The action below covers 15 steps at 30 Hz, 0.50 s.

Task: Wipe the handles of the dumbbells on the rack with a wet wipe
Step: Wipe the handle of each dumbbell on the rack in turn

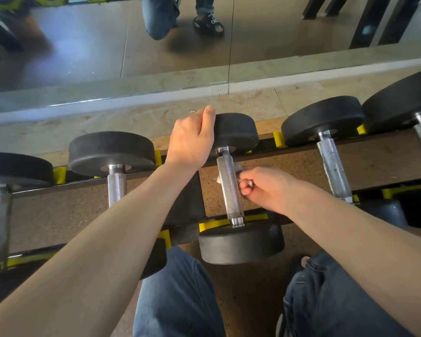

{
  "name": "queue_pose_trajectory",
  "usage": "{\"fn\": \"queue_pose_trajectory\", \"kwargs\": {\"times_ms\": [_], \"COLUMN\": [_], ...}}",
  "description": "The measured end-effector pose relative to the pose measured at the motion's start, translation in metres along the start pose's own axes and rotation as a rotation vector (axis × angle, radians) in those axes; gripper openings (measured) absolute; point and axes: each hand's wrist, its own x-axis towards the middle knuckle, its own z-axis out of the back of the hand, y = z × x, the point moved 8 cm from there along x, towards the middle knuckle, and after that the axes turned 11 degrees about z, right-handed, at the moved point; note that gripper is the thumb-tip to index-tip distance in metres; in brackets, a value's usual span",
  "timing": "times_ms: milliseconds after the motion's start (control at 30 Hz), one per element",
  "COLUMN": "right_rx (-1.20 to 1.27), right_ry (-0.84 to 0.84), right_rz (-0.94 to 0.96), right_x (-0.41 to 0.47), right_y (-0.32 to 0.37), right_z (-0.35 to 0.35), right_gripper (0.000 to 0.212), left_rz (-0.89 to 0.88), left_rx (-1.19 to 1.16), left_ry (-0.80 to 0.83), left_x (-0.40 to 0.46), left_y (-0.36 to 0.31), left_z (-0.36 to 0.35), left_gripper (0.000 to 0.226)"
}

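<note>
Fingers [247, 184] of right hand [265, 188] pinch crumpled white wet wipe [238, 167] against knurled steel dumbbell handle [229, 188]; left hand [192, 139] curls over its far black head [236, 132].

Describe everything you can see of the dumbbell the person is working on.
The middle dumbbell lies across the rack, handle pointing away from the person. It has two round, matte black heads and a knurled, silvery metal handle with smooth collars. The left hand grips the far head's edge; the right hand holds a white wipe against the handle's right side.
</note>
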Motion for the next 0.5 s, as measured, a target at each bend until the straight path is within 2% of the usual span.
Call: {"fn": "queue_pose_trajectory", "kwargs": {"times_ms": [100,167,233,300,333,400,467,500], "right_rx": [0.028,-0.067,-0.439,-0.874,-1.020,-1.366,-1.838,-1.999], "right_ry": [-0.027,-0.078,-0.148,-0.166,-0.128,0.109,0.425,0.518], "right_rz": [0.045,0.146,0.416,0.812,0.972,1.231,1.373,1.382], "right_x": [-0.005,-0.011,-0.023,-0.047,-0.060,-0.072,-0.068,-0.065], "right_y": [0.006,0.013,0.034,0.059,0.067,0.064,0.039,0.030], "right_z": [0.003,0.009,0.016,-0.001,-0.018,-0.056,-0.081,-0.086], "right_gripper": [0.023,0.025,0.025,0.024,0.026,0.035,0.040,0.040], "left_rz": [-0.006,-0.016,-0.021,-0.020,-0.017,-0.016,-0.019,-0.019], "left_rx": [0.004,0.001,-0.023,-0.038,-0.037,-0.031,-0.018,-0.007], "left_ry": [-0.006,-0.003,0.002,0.003,0.002,-0.002,-0.001,-0.002], "left_x": [0.000,0.000,0.002,0.003,0.004,0.004,0.001,0.000], "left_y": [-0.001,-0.001,0.000,0.002,0.002,0.001,-0.001,-0.002], "left_z": [0.000,0.001,0.000,-0.001,-0.001,0.000,0.000,0.000], "left_gripper": [0.045,0.046,0.049,0.051,0.051,0.047,0.044,0.044]}}
